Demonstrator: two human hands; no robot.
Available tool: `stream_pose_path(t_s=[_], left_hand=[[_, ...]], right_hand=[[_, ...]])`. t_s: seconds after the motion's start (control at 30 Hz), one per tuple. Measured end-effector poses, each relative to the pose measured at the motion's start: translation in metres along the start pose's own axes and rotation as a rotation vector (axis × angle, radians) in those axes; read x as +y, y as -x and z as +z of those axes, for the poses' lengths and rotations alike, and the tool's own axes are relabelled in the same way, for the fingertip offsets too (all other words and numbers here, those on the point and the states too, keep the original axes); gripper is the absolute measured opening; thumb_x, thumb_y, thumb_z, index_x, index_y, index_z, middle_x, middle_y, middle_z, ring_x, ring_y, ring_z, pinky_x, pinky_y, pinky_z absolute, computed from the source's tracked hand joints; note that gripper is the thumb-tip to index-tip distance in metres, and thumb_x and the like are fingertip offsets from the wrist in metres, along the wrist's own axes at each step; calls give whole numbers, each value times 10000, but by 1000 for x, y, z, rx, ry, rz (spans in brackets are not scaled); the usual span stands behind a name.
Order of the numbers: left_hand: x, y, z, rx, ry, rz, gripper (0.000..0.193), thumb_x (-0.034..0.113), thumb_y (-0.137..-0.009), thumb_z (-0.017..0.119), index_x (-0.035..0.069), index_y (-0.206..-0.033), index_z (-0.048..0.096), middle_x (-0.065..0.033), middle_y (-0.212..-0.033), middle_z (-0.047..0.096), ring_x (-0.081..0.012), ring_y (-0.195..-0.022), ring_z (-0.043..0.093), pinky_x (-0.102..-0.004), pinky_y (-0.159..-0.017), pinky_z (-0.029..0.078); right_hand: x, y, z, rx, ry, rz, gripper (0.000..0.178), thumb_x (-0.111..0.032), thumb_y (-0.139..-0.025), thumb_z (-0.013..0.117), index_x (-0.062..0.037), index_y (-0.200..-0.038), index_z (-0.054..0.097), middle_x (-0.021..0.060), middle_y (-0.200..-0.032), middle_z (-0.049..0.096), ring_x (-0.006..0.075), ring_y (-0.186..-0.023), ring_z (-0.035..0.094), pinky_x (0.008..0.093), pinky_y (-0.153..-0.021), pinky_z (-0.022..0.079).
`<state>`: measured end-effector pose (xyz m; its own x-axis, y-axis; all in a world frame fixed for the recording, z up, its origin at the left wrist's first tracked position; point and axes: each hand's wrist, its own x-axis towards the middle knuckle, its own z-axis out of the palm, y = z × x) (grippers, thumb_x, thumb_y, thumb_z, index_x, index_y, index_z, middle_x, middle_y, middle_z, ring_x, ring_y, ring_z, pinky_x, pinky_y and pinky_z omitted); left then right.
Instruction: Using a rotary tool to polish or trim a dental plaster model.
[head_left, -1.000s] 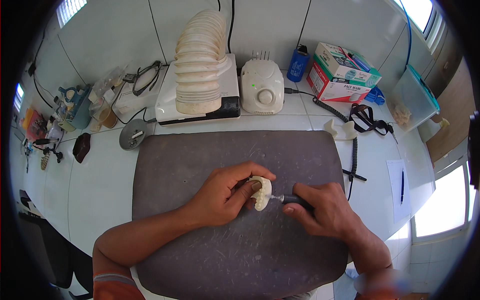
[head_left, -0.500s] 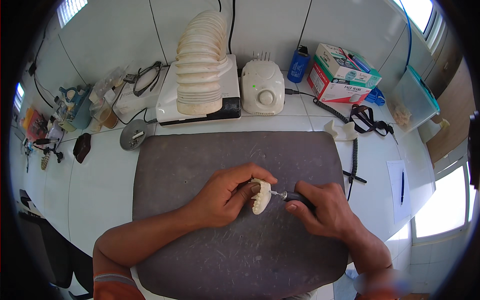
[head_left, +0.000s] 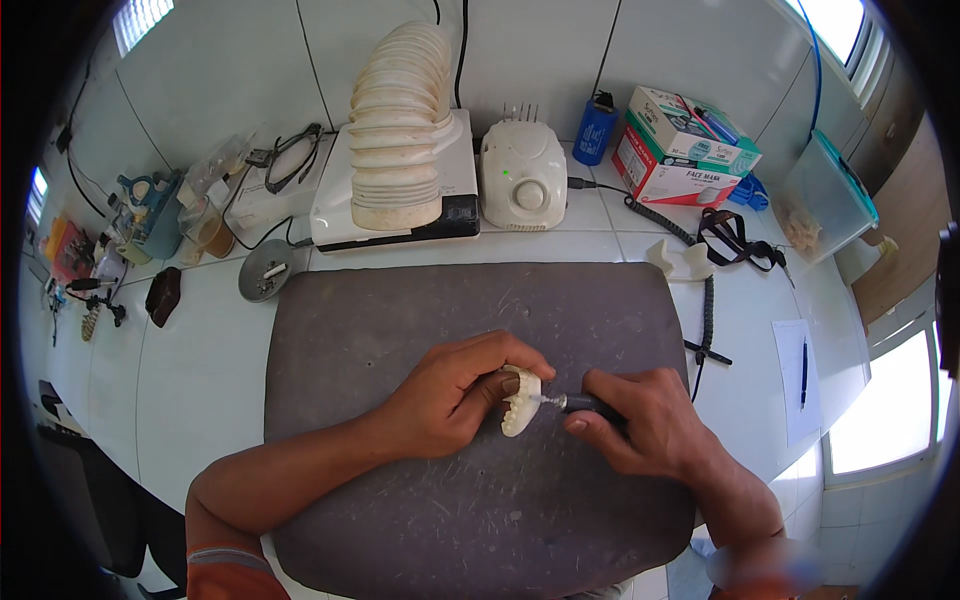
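A cream-white dental model (head_left: pixel 519 415) with a row of teeth is pinched between the thumb and fingers of my left hand (head_left: pixel 455 395), over the middle of the dark mat. My right hand (head_left: pixel 645 420) grips a dark rotary handpiece (head_left: pixel 590 405) like a pen. Its slim bur (head_left: pixel 547 400) points left and meets the right side of the model. My left thumb and fingers hide the upper part of the model. The handpiece's rear end is hidden in my right hand.
Beneath my hands lies a scratched dark mat (head_left: pixel 380 320). Behind it stand a white box-shaped unit with a ribbed hose (head_left: pixel 395 130) and a white control unit (head_left: pixel 523 175) with a dial. A metal dish (head_left: pixel 266 270) sits left; another white arch-shaped piece (head_left: pixel 682 262) and a coiled cord (head_left: pixel 709 315) lie right.
The dental model has tilted slightly and shifted a little downward in my left hand. My right hand and the handpiece have moved slightly left and down, the bur staying against the model.
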<state>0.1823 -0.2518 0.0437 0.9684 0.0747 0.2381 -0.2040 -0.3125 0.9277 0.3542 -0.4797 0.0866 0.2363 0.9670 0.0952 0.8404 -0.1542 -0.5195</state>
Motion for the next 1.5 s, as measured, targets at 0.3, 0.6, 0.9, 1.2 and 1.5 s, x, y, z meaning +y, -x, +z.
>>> stream_pose_path(t_s=[0.3,0.6,0.9,1.2,1.5], left_hand=[[1,0,2,29,-42,-4,295,-95,-1097,599,66,-1300,742,-98,-1217,761,-214,-1094,742,-355,-972,570],[0,-1,1,26,-62,-12,320,-111,-1076,598,73,-1291,748,-104,-1203,758,-228,-1084,744,-356,-965,571],[1,0,2,21,-64,-13,338,-127,-1060,598,71,-1290,747,-105,-1219,757,-230,-1087,744,-353,-963,571],[0,0,1,9,-77,3,340,-122,-1062,592,73,-1292,748,-109,-1229,759,-241,-1095,747,-358,-965,572],[2,0,1,10,-76,15,321,-115,-1066,589,71,-1276,746,-118,-1234,754,-260,-1124,748,-370,-982,570]], right_hand=[[-2,0,2,13,27,10,463,-493,-1079,765,-81,-909,643,133,-649,656,434,-588,670,510,-558,484],[-1,0,1,-9,53,-3,464,-507,-1078,763,-76,-937,663,134,-681,691,426,-604,697,518,-564,499],[-2,-1,0,1,21,37,453,-481,-1076,770,-75,-915,648,142,-647,665,439,-592,680,524,-559,487],[-2,-1,1,10,21,20,462,-475,-1084,764,-70,-898,640,138,-631,654,436,-571,663,517,-553,483],[-1,-1,2,12,7,15,469,-481,-1080,767,-68,-896,643,143,-634,652,434,-577,665,519,-565,490]])
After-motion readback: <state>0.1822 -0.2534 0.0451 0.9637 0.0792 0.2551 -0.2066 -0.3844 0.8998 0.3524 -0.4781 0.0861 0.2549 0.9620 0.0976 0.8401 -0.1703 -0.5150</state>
